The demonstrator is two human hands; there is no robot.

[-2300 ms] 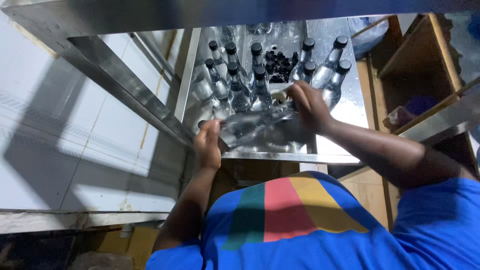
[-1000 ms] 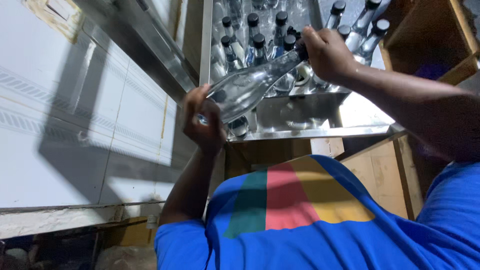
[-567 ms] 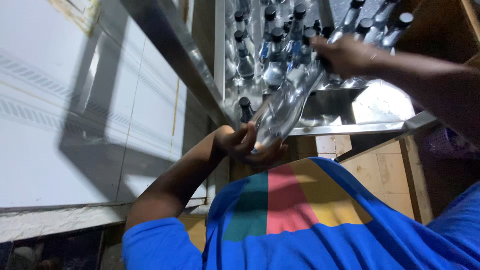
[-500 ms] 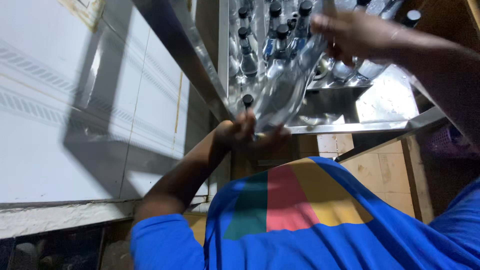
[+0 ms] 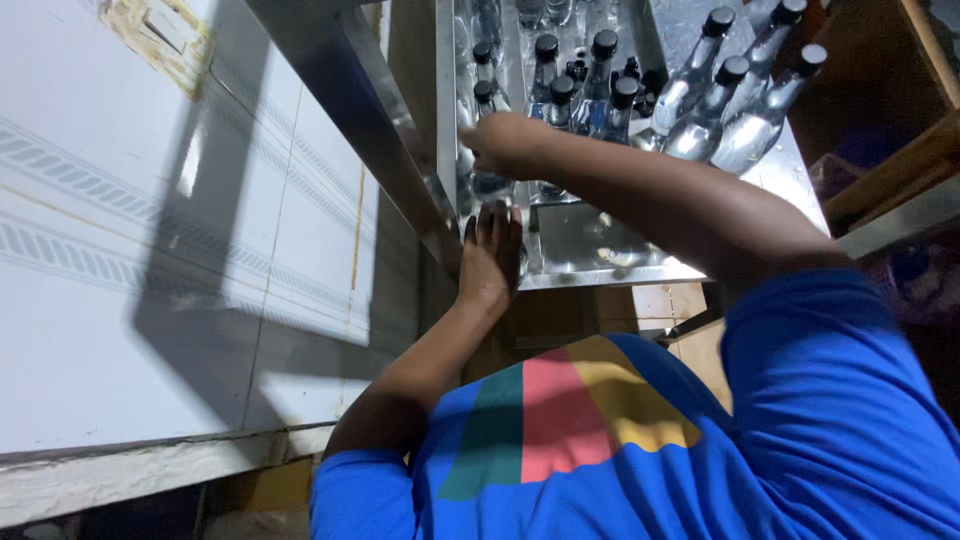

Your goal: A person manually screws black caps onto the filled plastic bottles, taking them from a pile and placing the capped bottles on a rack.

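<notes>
Your right hand (image 5: pixel 505 145) is closing around a clear bottle (image 5: pixel 487 185) at centre frame; left hand (image 5: pixel 490 255), fingers together, is steadying the steel tray (image 5: pixel 600 275). Keep it upright.

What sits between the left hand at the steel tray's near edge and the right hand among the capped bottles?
In the head view, only a short stretch of bare tray wall separates left hand from right hand.

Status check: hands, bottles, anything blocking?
Left hand flat at the metal tray edge, empty. Right hand down among black-capped clear bottles; grip hidden. Tray packed tight, bottles crowd both hands.
</notes>
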